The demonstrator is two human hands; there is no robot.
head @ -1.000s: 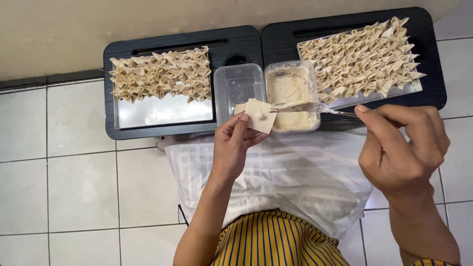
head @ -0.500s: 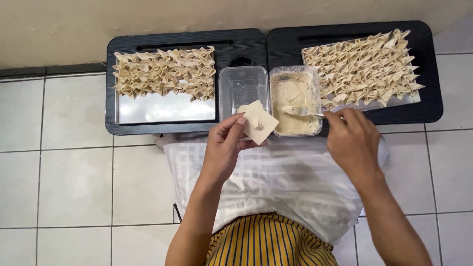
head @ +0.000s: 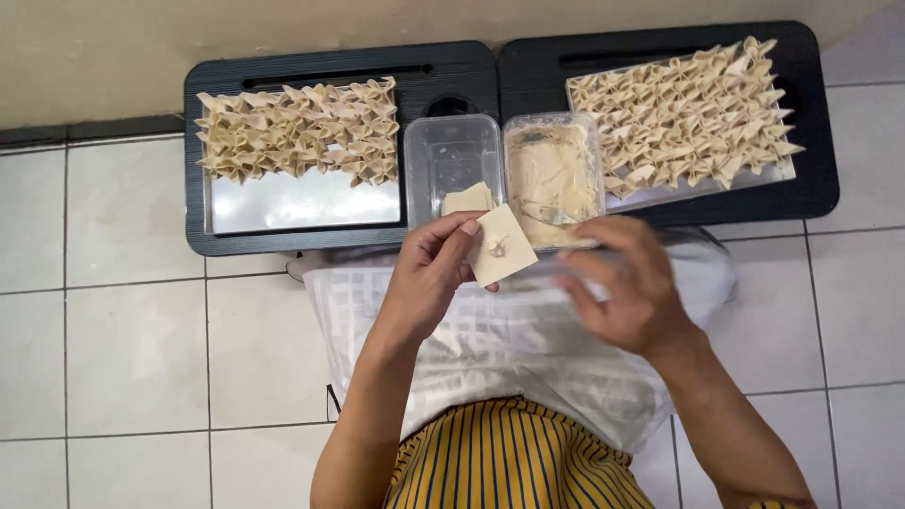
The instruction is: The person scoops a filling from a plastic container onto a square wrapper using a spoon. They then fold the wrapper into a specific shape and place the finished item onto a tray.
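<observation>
Pale dough square [head: 501,244], filling dab at centre, pinched in my left hand [head: 436,273] fingers; right hand [head: 630,287] just right of it, nearer, blurred, grip unreadable.

Left hand [head: 429,273] pinches a square dumpling wrapper [head: 501,247] bearing a small dab of filling at its centre. Right hand [head: 627,283], blurred, lies at its 3 o'clock. At 12 o'clock stand a clear tub [head: 451,160] and a filling tub [head: 551,174]; black trays [head: 452,71] at 10 and 2 o'clock carry folded dumplings [head: 297,127].
</observation>
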